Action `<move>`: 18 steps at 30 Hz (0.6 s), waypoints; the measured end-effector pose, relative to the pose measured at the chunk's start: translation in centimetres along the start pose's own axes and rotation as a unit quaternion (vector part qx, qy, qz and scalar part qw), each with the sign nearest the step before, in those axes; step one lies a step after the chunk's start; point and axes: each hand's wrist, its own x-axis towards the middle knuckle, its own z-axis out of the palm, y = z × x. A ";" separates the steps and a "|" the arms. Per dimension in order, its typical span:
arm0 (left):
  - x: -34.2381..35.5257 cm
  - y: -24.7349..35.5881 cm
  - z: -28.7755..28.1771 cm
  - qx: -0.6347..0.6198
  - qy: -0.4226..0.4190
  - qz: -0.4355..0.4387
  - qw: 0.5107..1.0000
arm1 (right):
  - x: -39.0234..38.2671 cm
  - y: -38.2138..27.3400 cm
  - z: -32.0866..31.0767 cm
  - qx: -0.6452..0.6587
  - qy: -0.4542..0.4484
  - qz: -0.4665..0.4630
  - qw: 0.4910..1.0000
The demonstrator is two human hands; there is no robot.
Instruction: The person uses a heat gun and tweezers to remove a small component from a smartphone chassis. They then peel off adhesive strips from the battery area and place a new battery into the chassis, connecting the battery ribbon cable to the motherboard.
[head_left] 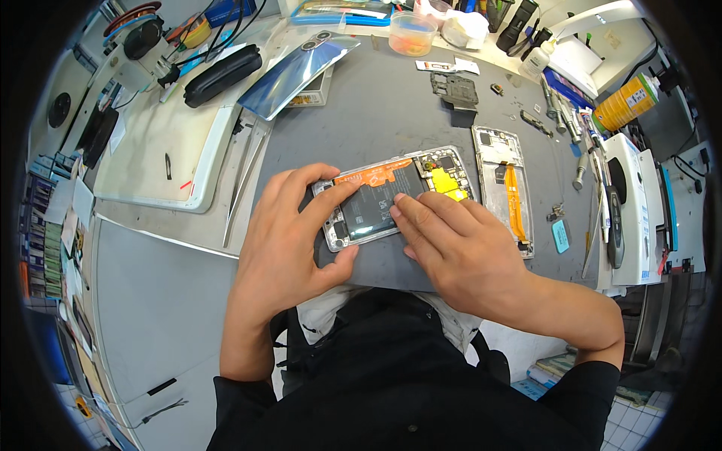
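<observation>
An opened smartphone (368,199) lies tilted on the grey work mat, with its dark battery (387,197), orange flex strip (368,174) and yellow patch (447,184) exposed. My left hand (289,225) spans its left end, index finger on the orange strip and thumb at the near edge. The fingers of my right hand (459,244) press close together on the battery, its thumb by the phone's near edge. Just right of it lies a second phone frame (492,158) with an orange ribbon cable (514,203). What the right palm covers is hidden.
A blue phone back cover (297,71) leans on a small box at the far left. A black pouch (222,75) and a white-framed pad (162,154) are farther left. Screwdrivers (556,105), a yellow can (624,101) and a pen-like tool (615,229) line the right side.
</observation>
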 end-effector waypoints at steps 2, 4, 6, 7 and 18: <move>0.1 -0.1 -0.1 -0.006 -0.001 0.008 1.000 | -0.1 0.1 0.3 0.008 0.014 -0.006 1.000; 0.0 -0.1 -0.2 -0.010 -0.007 0.008 1.000 | -0.1 0.5 0.3 0.018 0.028 -0.008 0.999; 0.3 0.0 -0.2 -0.014 -0.013 0.015 1.000 | 0.0 0.7 -0.4 0.015 -0.005 0.013 1.000; 0.4 0.1 -0.5 -0.006 -0.020 0.010 1.000 | 0.3 0.7 -0.6 0.014 -0.022 0.025 0.999; -1.6 0.7 -1.6 -0.039 -0.020 -0.032 0.999 | 0.5 1.2 1.8 -0.073 0.137 0.040 0.987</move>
